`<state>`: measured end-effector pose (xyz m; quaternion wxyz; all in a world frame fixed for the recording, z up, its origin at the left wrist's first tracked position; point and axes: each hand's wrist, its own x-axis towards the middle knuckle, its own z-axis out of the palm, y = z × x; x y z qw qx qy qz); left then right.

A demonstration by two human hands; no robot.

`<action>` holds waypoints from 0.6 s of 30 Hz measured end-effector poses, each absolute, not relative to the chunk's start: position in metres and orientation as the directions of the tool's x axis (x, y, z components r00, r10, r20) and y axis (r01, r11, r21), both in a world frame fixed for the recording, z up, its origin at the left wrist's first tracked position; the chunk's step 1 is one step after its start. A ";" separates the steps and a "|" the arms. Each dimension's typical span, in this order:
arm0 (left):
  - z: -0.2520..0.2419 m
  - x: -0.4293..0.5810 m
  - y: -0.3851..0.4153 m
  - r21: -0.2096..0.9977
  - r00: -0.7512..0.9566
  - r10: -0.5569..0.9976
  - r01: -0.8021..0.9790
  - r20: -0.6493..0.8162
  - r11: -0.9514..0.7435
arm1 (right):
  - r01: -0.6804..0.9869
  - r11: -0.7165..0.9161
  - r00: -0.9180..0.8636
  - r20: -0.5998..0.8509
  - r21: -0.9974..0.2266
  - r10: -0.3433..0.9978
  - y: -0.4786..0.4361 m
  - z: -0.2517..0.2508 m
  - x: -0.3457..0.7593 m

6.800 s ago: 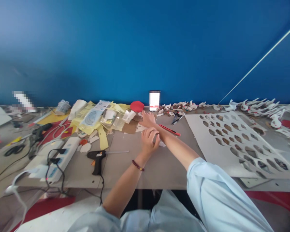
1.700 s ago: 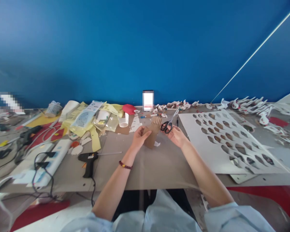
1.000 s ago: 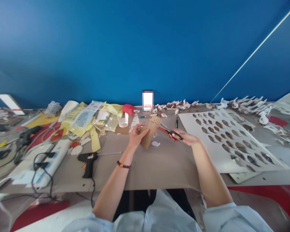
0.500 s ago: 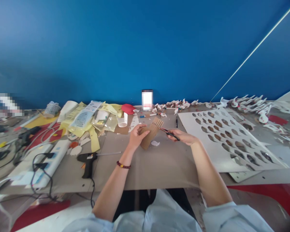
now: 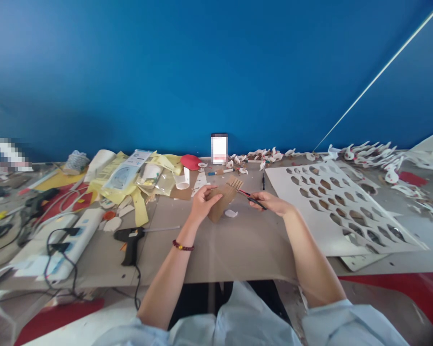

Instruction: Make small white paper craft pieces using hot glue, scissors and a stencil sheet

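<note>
A brown piece of cardboard [image 5: 221, 207] is gripped at its left edge by my left hand [image 5: 203, 204], thumb on top. Its far end is slit into several narrow strips [image 5: 234, 183]. My right hand [image 5: 269, 203] is closed around the handles of a pair of scissors [image 5: 254, 199], whose blades point left at the slit end; whether they touch the cardboard is hard to tell. Just right of the cardboard, a small white paper scrap [image 5: 231, 213] lies on the table [image 5: 238, 254].
To the right lies a white sheet [image 5: 288, 192] full of cut-out holes. A black glue gun [image 5: 132, 242] and a power strip [image 5: 81, 240] with cords are at left. Small white paper birds [image 5: 270, 154] line the back, near a phone [image 5: 219, 149] leaning on the blue wall.
The strips at the cardboard's far end look more spread apart. The scissors have shifted very slightly; both hands keep their hold.
</note>
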<state>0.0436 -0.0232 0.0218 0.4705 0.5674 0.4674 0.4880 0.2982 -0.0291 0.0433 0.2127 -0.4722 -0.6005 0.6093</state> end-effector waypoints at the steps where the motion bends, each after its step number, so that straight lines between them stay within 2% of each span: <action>1: 0.021 0.043 -0.023 0.989 0.089 0.989 0.078 0.120 -0.127 | 0.305 -0.198 -0.456 -0.325 -0.932 0.829 -0.029 0.043 0.298; 13: 0.020 0.042 -0.022 0.987 0.104 0.985 0.074 0.137 -0.145 | 0.212 -0.298 -0.385 -0.360 -0.931 0.850 -0.029 0.043 0.298; 18: 0.026 0.043 -0.025 0.964 0.127 0.971 0.149 0.201 -0.220 | 0.192 -0.306 -0.394 -0.359 -0.933 0.846 -0.030 0.042 0.298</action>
